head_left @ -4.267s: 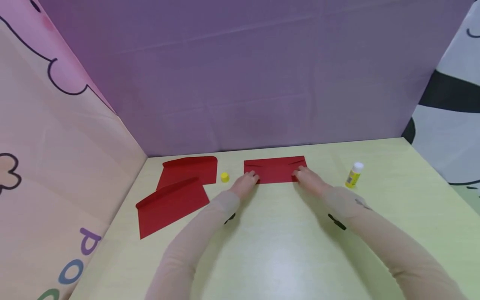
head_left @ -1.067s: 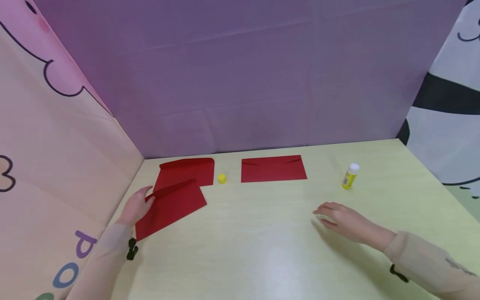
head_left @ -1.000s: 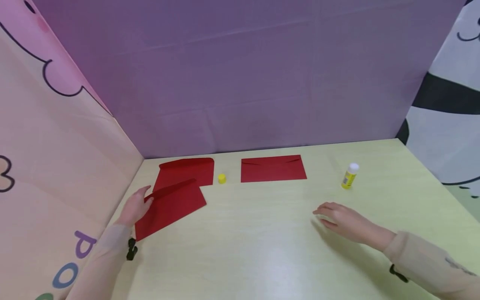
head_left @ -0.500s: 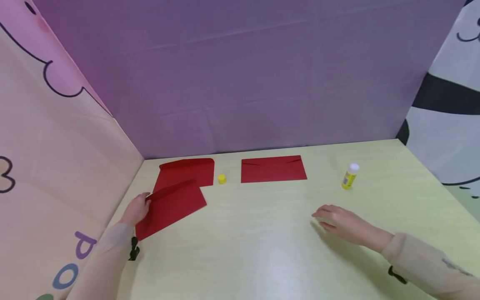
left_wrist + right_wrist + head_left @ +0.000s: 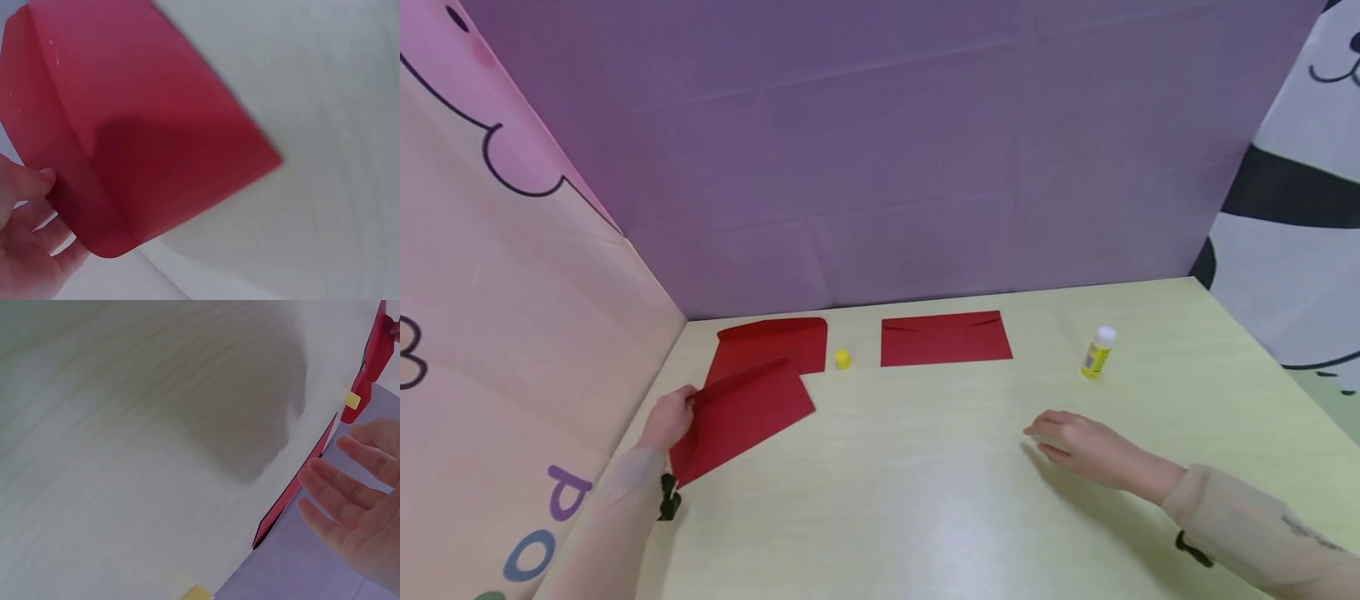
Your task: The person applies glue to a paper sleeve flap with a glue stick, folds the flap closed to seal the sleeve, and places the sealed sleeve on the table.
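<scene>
At the left of a pale table point(image 5: 895, 500): one red envelope point(image 5: 748, 417), set aslant, its flap point(image 5: 78, 187) unfolded. Judged handling: light, thin paper, fairly stiff along the crease, limp across the panel, smooth enough to slide, quick to dent under a hard squeeze. Suggested hold: a light pinch at the flap's end, near the crease, the far corner supported. Left hand point(image 5: 667, 419): clamped there, thumb on the flap's face, fingers behind. Next outward, one rear envelope point(image 5: 782, 342), partly covered by the first in the head view; whether the two touch cannot be told. Beside it, one small yellow cap point(image 5: 842, 359). Further right, one third envelope point(image 5: 947, 342), lying flat. Right hand point(image 5: 1078, 442): above the table, holding nothing, fingers loosely bent, thumb apart. Beyond it, one yellow-and-white glue stick point(image 5: 1097, 352), upright, label illegible. Behind all, one purple cloth point(image 5: 887, 167).
</scene>
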`<state>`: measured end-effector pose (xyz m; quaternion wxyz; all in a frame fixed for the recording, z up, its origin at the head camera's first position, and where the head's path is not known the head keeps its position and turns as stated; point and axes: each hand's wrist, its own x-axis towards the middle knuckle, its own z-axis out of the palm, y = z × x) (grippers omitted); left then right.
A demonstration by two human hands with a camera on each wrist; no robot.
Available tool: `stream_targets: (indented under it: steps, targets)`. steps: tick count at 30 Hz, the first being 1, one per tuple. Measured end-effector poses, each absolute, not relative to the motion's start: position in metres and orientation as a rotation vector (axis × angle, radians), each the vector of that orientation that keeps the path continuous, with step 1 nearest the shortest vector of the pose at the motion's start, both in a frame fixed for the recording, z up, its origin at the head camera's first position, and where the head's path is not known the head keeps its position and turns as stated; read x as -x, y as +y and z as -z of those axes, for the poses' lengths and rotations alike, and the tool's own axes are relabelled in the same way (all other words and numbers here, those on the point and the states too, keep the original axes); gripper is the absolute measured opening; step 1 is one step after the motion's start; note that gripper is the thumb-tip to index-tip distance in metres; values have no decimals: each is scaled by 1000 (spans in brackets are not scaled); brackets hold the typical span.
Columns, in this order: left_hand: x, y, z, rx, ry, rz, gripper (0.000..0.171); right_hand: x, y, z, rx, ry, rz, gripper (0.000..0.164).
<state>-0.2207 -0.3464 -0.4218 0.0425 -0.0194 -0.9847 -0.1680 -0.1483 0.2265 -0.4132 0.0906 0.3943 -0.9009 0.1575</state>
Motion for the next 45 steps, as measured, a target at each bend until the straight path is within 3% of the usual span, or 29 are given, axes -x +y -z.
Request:
stream_targets:
  steps: [19, 45]
  targets:
    - [221, -329, 383, 384, -2953, 638, 15, 151, 227, 412, -1170, -2700, -493, 24]
    - [224, -200, 351, 742, -2890, 699, 19, 152, 226, 405, -1110, -2740, -469, 26]
